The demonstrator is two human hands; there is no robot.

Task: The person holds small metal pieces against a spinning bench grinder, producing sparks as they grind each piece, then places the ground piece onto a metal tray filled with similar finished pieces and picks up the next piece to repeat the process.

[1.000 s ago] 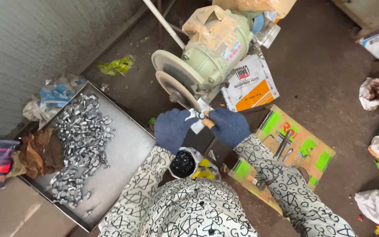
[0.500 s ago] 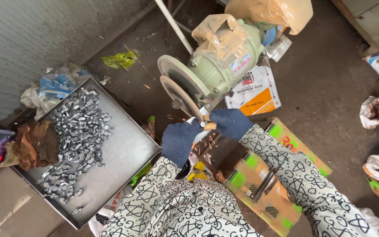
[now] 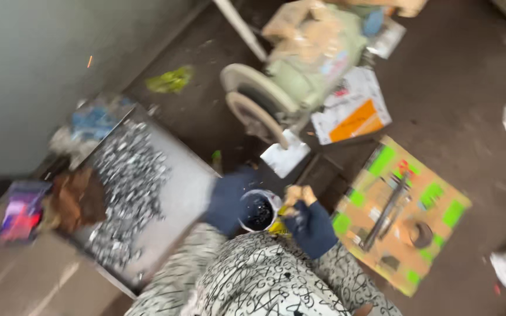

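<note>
1. Both hands have dropped back from the grinder (image 3: pixel 291 76) toward the person's lap; the view is blurred.
2. Metal tray (image 3: pixel 188 175) on the floor at left carries a heap of small grey metal pieces (image 3: pixel 127 187).
3. Small round cup (image 3: pixel 257 210) with dark contents sits between the gloved hands.
4. Left hand (image 3: pixel 226 199) touches the cup's side; its grip I cannot tell.
5. Right hand (image 3: pixel 306 219) is curled together beside the cup's rim; what it pinches, I cannot tell.

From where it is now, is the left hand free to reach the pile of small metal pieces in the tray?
Probably yes. The left hand, in a dark blue glove, sits right at the tray edge, beside the small dark-filled cup. Bare tray floor lies between it and the metal pieces; nothing blocks it, though the picture is blurred.
</note>
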